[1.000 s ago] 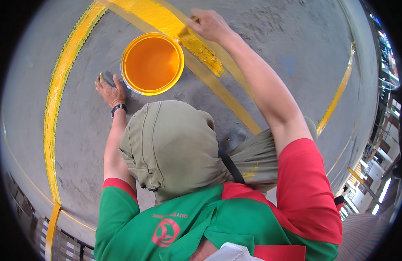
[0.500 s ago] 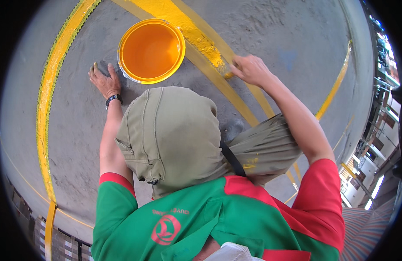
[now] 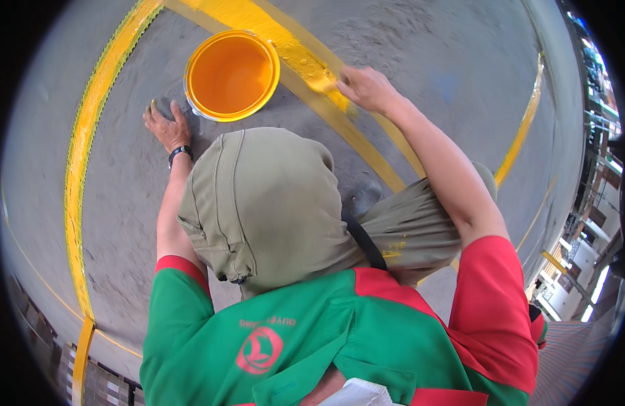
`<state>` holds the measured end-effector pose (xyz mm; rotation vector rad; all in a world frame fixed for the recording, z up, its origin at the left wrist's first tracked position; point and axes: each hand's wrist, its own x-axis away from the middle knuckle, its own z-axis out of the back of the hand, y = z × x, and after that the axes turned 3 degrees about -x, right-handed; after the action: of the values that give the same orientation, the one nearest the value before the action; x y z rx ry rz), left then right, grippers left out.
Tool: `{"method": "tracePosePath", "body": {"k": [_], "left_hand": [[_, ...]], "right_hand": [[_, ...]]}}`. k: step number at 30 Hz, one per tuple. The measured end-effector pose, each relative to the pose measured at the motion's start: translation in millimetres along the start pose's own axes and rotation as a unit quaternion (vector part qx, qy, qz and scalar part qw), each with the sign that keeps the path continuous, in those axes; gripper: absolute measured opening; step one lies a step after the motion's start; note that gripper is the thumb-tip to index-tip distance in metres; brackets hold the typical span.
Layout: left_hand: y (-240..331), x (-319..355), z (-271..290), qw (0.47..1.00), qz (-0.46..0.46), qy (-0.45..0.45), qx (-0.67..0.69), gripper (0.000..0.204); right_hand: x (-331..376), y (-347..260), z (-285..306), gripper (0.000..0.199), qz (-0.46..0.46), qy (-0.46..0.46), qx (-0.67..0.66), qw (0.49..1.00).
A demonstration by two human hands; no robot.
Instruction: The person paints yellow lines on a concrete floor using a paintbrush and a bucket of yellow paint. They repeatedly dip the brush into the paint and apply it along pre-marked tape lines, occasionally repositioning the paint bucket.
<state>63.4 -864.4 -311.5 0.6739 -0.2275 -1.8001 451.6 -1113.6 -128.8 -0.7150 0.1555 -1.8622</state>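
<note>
My left hand (image 3: pixel 167 126) rests on the grey floor just left of a yellow paint bucket (image 3: pixel 274 81), its fingers spread and a dab of yellow on one fingertip. The bucket is uncovered, and its inside looks orange. My right hand (image 3: pixel 368 88) is closed on a paintbrush (image 3: pixel 323 82), whose yellow-coated end touches the painted stripe (image 3: pixel 285 49) right of the bucket. My fingers hide its handle. Wet yellow paint covers the stripe's far part and ends raggedly near the brush. Translucent tape (image 3: pixel 356 143) runs along both sides of the stripe.
A bent knee in olive trousers (image 3: pixel 420 230) is below my right forearm. At the left, a long yellow line (image 3: pixel 79 196) with ragged tape edges curves along the floor (image 3: pixel 123 237). Another yellow line (image 3: pixel 522 139) lies at the right.
My right hand has moved away from me and to the left along the stripe, taking the paintbrush with it. My left hand stays on the floor beside the bucket.
</note>
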Motion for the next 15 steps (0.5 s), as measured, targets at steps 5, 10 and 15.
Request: {"method": "tracePosePath", "body": {"k": [5,10,15], "left_hand": [[-7.2,-4.3,-0.8,1.000,-0.018,-0.001,0.006,0.062],[8.6,8.1,15.7,0.998,-0.023,0.028,0.046,0.052],[53.7,44.8,47.1,0.992,0.015,-0.048,0.112,0.048]], "right_hand": [[44.0,15.5,18.9,0.026,-0.038,-0.066,0.061,0.995],[-6.4,-5.0,17.7,0.028,-0.002,0.132,-0.066,0.989],[-19.4,10.5,-25.8,0.029,0.007,0.086,-0.039,0.995]]}}
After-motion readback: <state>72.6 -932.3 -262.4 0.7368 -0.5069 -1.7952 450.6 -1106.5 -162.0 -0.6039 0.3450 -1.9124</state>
